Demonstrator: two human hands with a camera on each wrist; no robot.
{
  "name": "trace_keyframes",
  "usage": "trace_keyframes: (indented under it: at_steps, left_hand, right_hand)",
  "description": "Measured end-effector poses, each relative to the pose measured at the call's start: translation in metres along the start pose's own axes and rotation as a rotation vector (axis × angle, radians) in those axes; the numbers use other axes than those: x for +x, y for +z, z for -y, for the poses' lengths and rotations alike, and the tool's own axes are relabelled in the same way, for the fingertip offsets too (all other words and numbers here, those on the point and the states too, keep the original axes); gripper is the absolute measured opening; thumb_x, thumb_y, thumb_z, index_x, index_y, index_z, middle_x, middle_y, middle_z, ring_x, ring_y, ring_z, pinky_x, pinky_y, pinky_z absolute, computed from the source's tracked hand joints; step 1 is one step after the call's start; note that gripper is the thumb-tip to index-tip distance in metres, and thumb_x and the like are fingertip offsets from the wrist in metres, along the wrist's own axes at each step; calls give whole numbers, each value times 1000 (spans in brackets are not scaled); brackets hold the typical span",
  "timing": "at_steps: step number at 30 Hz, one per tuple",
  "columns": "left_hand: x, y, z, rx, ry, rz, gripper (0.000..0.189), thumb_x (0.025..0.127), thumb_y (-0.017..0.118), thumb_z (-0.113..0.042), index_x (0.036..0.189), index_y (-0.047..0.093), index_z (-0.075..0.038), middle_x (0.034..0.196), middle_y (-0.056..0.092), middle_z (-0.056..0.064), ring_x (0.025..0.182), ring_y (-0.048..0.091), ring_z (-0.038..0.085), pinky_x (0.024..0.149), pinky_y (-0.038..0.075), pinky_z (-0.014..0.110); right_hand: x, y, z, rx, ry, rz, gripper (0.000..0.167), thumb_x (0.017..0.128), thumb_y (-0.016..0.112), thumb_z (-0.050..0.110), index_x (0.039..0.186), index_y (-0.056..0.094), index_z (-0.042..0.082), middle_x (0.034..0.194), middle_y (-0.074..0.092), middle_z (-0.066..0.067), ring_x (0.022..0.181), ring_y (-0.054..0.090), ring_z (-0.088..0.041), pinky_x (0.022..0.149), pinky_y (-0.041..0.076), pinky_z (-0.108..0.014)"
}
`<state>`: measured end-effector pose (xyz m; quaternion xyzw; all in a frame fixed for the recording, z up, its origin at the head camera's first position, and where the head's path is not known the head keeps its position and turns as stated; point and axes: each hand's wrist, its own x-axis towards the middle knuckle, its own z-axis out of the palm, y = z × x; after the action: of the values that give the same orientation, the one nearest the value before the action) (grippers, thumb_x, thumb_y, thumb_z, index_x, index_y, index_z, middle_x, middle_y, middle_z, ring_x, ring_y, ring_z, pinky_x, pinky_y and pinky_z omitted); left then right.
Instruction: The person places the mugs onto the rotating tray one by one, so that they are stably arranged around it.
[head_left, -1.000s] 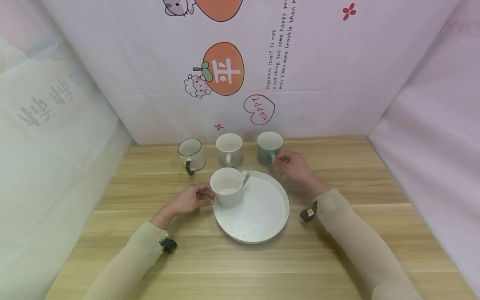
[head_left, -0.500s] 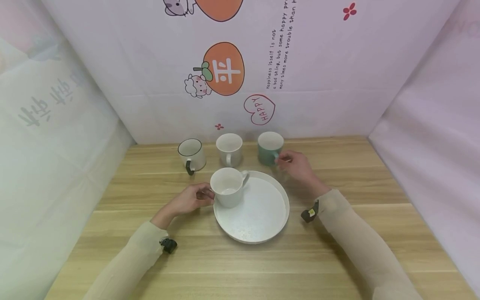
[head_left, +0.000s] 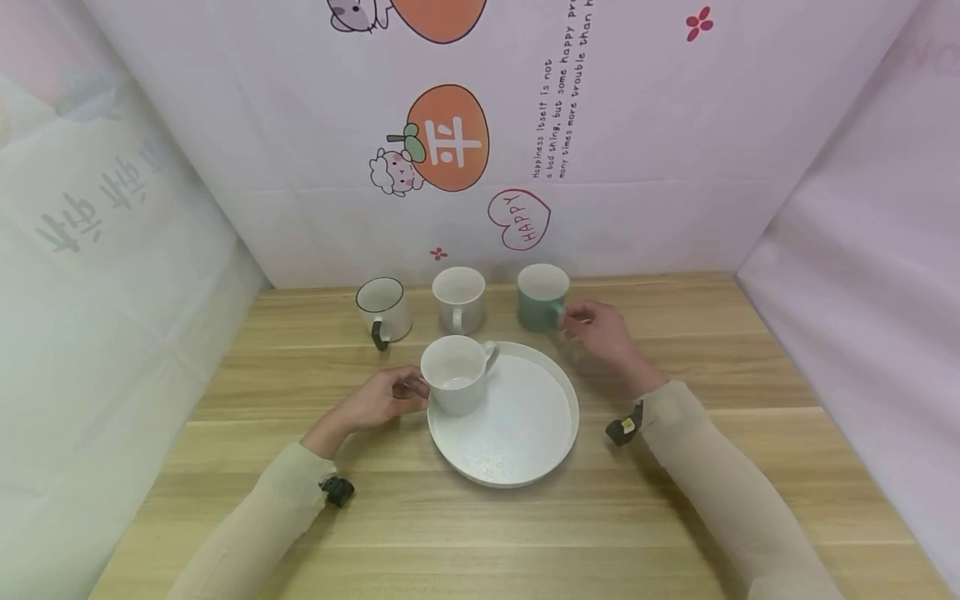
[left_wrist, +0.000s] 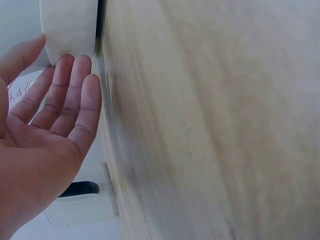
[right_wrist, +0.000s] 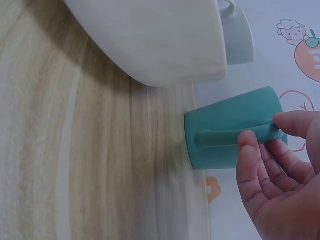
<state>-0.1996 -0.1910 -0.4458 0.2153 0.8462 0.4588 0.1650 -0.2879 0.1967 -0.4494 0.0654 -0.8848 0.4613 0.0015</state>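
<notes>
At the back right of the table stands a green mug (head_left: 540,307), white inside. My right hand (head_left: 600,333) pinches its handle (right_wrist: 225,137) between thumb and fingers. The mug is upright, its base on the wood. A round white tray (head_left: 517,442) lies in front of the row of mugs. On its left part sits a large white cup (head_left: 459,387), its handle toward the back right. Beside the tray's left edge is my left hand (head_left: 386,396), fingers extended and slightly bent. In the left wrist view its fingertips (left_wrist: 65,60) reach the tray's side.
A white mug (head_left: 459,304) stands at the back, left of the green one. Farther left is a white mug with a black rim and handle (head_left: 386,312). Printed cloth (head_left: 637,192) closes off the back and sides of the wooden table (head_left: 465,550).
The green mug has turned so that its handle points farther right, and has shifted slightly right. My right hand moved right with the handle. The left hand, tray and large cup stayed put.
</notes>
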Motion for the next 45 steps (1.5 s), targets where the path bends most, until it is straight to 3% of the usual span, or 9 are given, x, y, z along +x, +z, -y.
trace_keyframes:
  at_steps: [8,15,24,28,31,35,38,45]
  left_hand:
    - [9,2,27,16,0,-14,32,90,72,-7,121,63,-2,112,70,15,109,66,30,99,53,45]
    - [9,1,27,5,1,-13,32,90,74,-13,120,64,-7,111,71,10,108,67,23,99,54,39]
    - [9,2,28,15,5,-13,31,90,72,-8,120,63,-3,111,70,14,107,66,27,97,54,42]
    - [9,3,25,4,-5,-2,31,90,71,-4,120,63,-1,112,69,17,108,65,31,98,53,46]
    - [6,2,15,-7,-9,5,31,90,71,-2,119,63,0,111,69,18,108,65,31,98,53,46]
    - [-1,0,-2,-10,2,7,29,90,71,-2,118,63,0,110,70,18,107,66,30,97,53,44]
    - [-3,-1,-7,-7,12,1,29,90,71,-3,118,63,0,109,70,18,107,66,30,97,54,44]
    - [-1,0,-2,-10,-1,-1,29,90,71,-3,118,64,0,110,70,17,107,65,30,98,52,47]
  right_hand:
    - [2,0,1,46,17,10,33,100,61,32,116,64,3,104,71,-20,87,69,-26,72,60,-39]
    - [4,-1,1,61,15,-8,30,100,60,25,117,64,0,108,70,-23,85,70,-27,71,61,-40]
    - [5,-3,2,47,62,12,36,101,59,31,119,63,0,111,70,-25,92,71,-35,74,61,-38]
    - [5,-3,2,66,85,31,38,101,59,32,120,63,-1,112,69,-25,93,71,-32,77,61,-40]
    - [5,-2,2,78,92,33,37,101,59,32,119,63,0,110,70,-24,88,71,-28,78,61,-40]
    - [5,-2,2,90,100,24,36,100,61,31,116,64,0,107,70,-23,78,70,-16,74,62,-34]
    - [6,-1,2,106,111,19,36,99,62,31,115,64,-1,107,71,-23,74,68,-9,73,61,-31]
    - [5,1,3,146,115,8,34,98,65,30,111,66,-1,99,73,-19,81,74,-24,76,63,-37]
